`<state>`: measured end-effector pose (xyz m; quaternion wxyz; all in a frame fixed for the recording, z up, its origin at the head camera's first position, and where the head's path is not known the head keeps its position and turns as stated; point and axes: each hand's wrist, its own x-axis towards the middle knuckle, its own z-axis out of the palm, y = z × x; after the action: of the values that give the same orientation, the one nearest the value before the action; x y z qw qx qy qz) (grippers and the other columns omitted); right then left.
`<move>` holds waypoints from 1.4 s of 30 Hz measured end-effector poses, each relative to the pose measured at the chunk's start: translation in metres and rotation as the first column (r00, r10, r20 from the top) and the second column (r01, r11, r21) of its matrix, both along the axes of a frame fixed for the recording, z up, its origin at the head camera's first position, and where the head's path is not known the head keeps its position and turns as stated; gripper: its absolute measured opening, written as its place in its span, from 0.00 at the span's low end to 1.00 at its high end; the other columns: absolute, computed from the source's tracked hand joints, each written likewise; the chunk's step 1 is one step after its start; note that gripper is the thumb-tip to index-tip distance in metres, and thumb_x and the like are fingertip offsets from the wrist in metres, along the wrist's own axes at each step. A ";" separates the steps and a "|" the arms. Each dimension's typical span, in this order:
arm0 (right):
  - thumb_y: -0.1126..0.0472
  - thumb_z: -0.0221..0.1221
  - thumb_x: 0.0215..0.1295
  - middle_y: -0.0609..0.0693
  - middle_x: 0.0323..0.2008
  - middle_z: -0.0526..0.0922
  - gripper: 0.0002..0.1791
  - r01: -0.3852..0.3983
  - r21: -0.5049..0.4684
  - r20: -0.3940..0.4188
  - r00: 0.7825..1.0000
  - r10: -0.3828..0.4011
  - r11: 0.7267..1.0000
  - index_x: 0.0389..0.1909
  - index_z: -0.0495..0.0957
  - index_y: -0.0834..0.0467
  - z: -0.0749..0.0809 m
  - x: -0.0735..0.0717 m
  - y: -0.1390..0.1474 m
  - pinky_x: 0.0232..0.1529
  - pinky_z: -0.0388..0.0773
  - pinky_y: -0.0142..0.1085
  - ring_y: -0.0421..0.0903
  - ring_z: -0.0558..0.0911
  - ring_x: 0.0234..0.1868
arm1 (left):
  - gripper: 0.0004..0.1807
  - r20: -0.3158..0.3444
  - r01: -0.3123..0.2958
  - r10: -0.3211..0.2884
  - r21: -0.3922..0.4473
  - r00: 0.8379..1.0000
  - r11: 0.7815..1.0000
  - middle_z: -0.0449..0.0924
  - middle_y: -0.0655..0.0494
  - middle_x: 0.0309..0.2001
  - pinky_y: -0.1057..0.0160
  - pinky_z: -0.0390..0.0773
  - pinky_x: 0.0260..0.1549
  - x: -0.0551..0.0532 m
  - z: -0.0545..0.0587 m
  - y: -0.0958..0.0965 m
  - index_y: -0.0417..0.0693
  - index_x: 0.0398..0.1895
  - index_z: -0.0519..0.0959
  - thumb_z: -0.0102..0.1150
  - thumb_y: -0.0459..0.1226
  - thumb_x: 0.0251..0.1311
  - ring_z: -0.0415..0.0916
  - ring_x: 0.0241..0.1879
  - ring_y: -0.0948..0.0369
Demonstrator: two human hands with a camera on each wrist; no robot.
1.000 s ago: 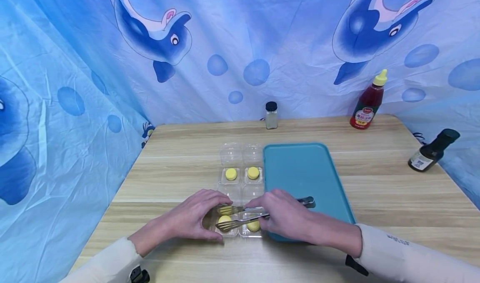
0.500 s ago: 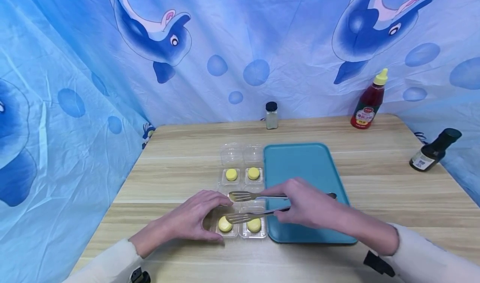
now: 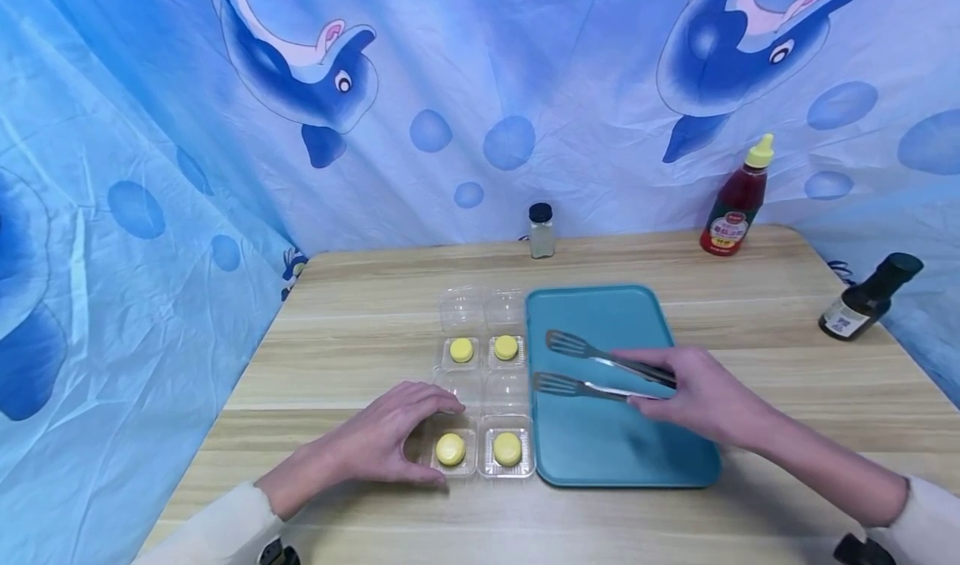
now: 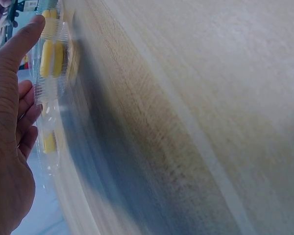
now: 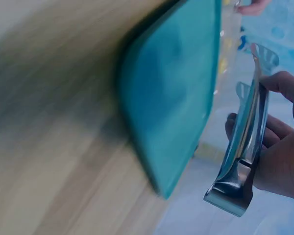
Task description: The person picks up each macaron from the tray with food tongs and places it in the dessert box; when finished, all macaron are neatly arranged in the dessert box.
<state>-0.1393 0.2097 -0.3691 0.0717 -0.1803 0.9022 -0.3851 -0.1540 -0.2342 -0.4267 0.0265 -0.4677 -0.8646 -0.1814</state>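
My left hand point(image 3: 401, 434) holds the left side of the near clear plastic box point(image 3: 455, 475), thumb at its front edge and fingers at its back. Yellow macarons sit singly in the two near compartments, the left macaron point(image 3: 450, 449) beside my palm and the right macaron point(image 3: 507, 449) next to the tray. In the left wrist view, my thumb lies along the box rim near a macaron point(image 4: 47, 58). Over the blue tray point(image 3: 622, 465), my right hand point(image 3: 693, 394) grips metal tongs point(image 3: 568, 344). Their slotted ends stand apart with nothing between them; the right wrist view shows the tongs' hinge end point(image 5: 235, 186).
Behind the near box, another open clear box holds a left macaron point(image 3: 461, 350) and a right macaron point(image 3: 506, 347). A small black-capped jar point(image 3: 542, 232) and a red sauce bottle point(image 3: 735, 202) stand at the table's back. A dark bottle point(image 3: 866, 298) is at the right edge.
My right hand has carried the tongs rightward from the macarons to above the tray, and their ends have spread. The left hand has stayed at the box.
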 end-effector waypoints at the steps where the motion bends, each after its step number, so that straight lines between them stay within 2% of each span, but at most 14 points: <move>1: 0.64 0.75 0.62 0.59 0.56 0.86 0.33 0.024 0.007 -0.017 1.000 -0.024 1.000 0.69 0.81 0.57 -0.002 0.000 0.005 0.25 0.76 0.32 0.52 0.80 0.42 | 0.49 -0.001 -0.002 0.002 -0.002 1.000 1.000 0.78 0.63 0.66 0.49 0.74 0.68 0.000 0.000 0.000 0.55 0.68 0.76 0.79 0.67 0.46 0.73 0.67 0.61; 6: 0.63 0.75 0.63 0.65 0.59 0.84 0.33 0.134 0.032 -0.081 0.988 -0.131 0.990 0.70 0.79 0.58 -0.008 0.000 0.027 0.30 0.77 0.31 0.53 0.80 0.44 | 0.48 0.002 -0.007 0.007 -0.005 1.000 1.000 0.78 0.63 0.66 0.50 0.75 0.68 0.001 0.000 0.000 0.55 0.68 0.77 0.79 0.67 0.46 0.73 0.67 0.61; 11: 0.62 0.75 0.64 0.67 0.62 0.82 0.34 0.202 0.054 -0.120 0.974 -0.194 0.978 0.71 0.78 0.61 -0.013 -0.001 0.044 0.37 0.76 0.30 0.56 0.80 0.47 | 0.48 -0.001 -0.003 0.003 0.000 1.000 1.000 0.78 0.63 0.66 0.49 0.75 0.67 0.001 0.000 0.001 0.54 0.68 0.77 0.79 0.67 0.46 0.73 0.67 0.60; 14: 0.61 0.75 0.64 0.68 0.61 0.83 0.36 0.243 0.067 -0.147 0.962 -0.232 0.968 0.71 0.76 0.63 -0.017 -0.002 0.053 0.34 0.72 0.30 0.55 0.78 0.44 | 0.49 0.000 -0.006 0.006 -0.004 1.000 1.000 0.78 0.62 0.66 0.49 0.74 0.68 0.001 0.000 0.001 0.55 0.68 0.76 0.79 0.67 0.46 0.73 0.67 0.60; 16: 0.60 0.74 0.65 0.67 0.53 0.84 0.37 0.277 0.071 -0.146 0.953 -0.265 0.958 0.73 0.74 0.64 -0.020 -0.003 0.059 0.29 0.69 0.33 0.53 0.76 0.39 | 0.49 0.001 -0.009 0.009 -0.005 1.000 1.000 0.78 0.62 0.66 0.49 0.74 0.68 0.001 0.000 0.000 0.55 0.68 0.77 0.79 0.67 0.46 0.73 0.67 0.60; 18: 0.59 0.73 0.67 0.66 0.50 0.83 0.38 0.310 0.074 -0.148 0.943 -0.297 0.948 0.74 0.71 0.65 -0.023 -0.004 0.065 0.26 0.66 0.34 0.52 0.74 0.36 | 0.49 0.000 -0.010 0.010 -0.004 1.000 1.000 0.79 0.61 0.66 0.49 0.74 0.68 0.001 0.000 0.000 0.55 0.68 0.77 0.79 0.67 0.46 0.73 0.68 0.60; 20: 0.57 0.72 0.69 0.67 0.49 0.82 0.39 0.340 0.066 -0.152 0.932 -0.328 0.938 0.75 0.69 0.67 -0.027 -0.005 0.072 0.25 0.68 0.33 0.51 0.74 0.36 | 0.49 0.006 -0.014 0.014 -0.005 1.000 1.000 0.79 0.61 0.66 0.50 0.74 0.69 0.001 0.001 0.000 0.55 0.68 0.77 0.80 0.67 0.45 0.73 0.68 0.61; 21: 0.57 0.71 0.70 0.68 0.49 0.82 0.39 0.353 0.056 -0.152 0.927 -0.342 0.934 0.76 0.68 0.68 -0.029 -0.006 0.075 0.24 0.69 0.33 0.52 0.74 0.36 | 0.49 0.005 -0.014 0.014 -0.005 1.000 1.000 0.79 0.61 0.66 0.50 0.74 0.69 0.001 0.001 0.000 0.55 0.68 0.77 0.80 0.67 0.45 0.73 0.68 0.61; 23: 0.56 0.71 0.71 0.72 0.55 0.81 0.39 0.381 0.044 -0.162 0.915 -0.370 0.923 0.75 0.67 0.70 -0.033 -0.007 0.081 0.24 0.69 0.33 0.54 0.76 0.38 | 0.49 0.007 -0.015 0.015 -0.006 1.000 1.000 0.79 0.62 0.66 0.50 0.74 0.69 0.001 0.001 0.000 0.55 0.68 0.77 0.80 0.67 0.45 0.73 0.68 0.61; 25: 0.56 0.70 0.72 0.73 0.55 0.81 0.39 0.408 0.038 -0.167 0.902 -0.397 0.912 0.75 0.67 0.71 -0.036 -0.008 0.087 0.23 0.70 0.33 0.55 0.76 0.39 | 0.49 0.009 -0.017 0.017 -0.011 1.000 1.000 0.78 0.62 0.66 0.50 0.73 0.69 0.001 0.001 0.000 0.55 0.68 0.77 0.79 0.67 0.46 0.72 0.68 0.61; 29: 0.57 0.69 0.72 0.72 0.54 0.79 0.39 0.460 0.050 -0.153 0.881 -0.448 0.886 0.76 0.66 0.71 -0.044 -0.009 0.096 0.20 0.70 0.35 0.55 0.76 0.37 | 0.48 0.001 -0.007 0.007 -0.016 1.000 1.000 0.78 0.62 0.66 0.49 0.74 0.68 0.001 0.001 0.000 0.54 0.68 0.76 0.78 0.68 0.48 0.73 0.67 0.60; 34: 0.59 0.69 0.70 0.78 0.63 0.72 0.42 0.501 0.075 -0.126 0.863 -0.490 0.862 0.76 0.62 0.73 -0.051 -0.011 0.104 0.25 0.71 0.32 0.63 0.77 0.44 | 0.48 -0.001 -0.004 0.004 -0.015 1.000 1.000 0.78 0.62 0.66 0.49 0.75 0.67 0.001 0.002 0.000 0.54 0.68 0.76 0.78 0.68 0.48 0.73 0.67 0.59; 37: 0.59 0.70 0.70 0.79 0.63 0.70 0.44 0.511 0.091 -0.101 0.859 -0.502 0.855 0.76 0.59 0.76 -0.055 -0.013 0.108 0.29 0.73 0.31 0.66 0.78 0.47 | 0.48 -0.002 -0.004 0.004 -0.014 1.000 1.000 0.78 0.63 0.66 0.49 0.75 0.67 0.001 0.002 0.000 0.54 0.68 0.77 0.78 0.68 0.48 0.73 0.67 0.59; 42: 0.59 0.71 0.68 0.78 0.57 0.71 0.48 0.505 0.105 -0.075 0.863 -0.500 0.857 0.75 0.55 0.80 -0.061 -0.016 0.113 0.29 0.75 0.34 0.61 0.79 0.42 | 0.48 0.001 -0.005 0.005 -0.018 1.000 1.000 0.78 0.64 0.66 0.49 0.75 0.67 0.001 0.002 0.000 0.54 0.68 0.76 0.78 0.68 0.48 0.73 0.67 0.60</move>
<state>-0.1555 0.3228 -0.4302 -0.0407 0.0572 0.9411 -0.3307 -0.1533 -0.2340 -0.4247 0.0221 -0.4657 -0.8674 -0.1738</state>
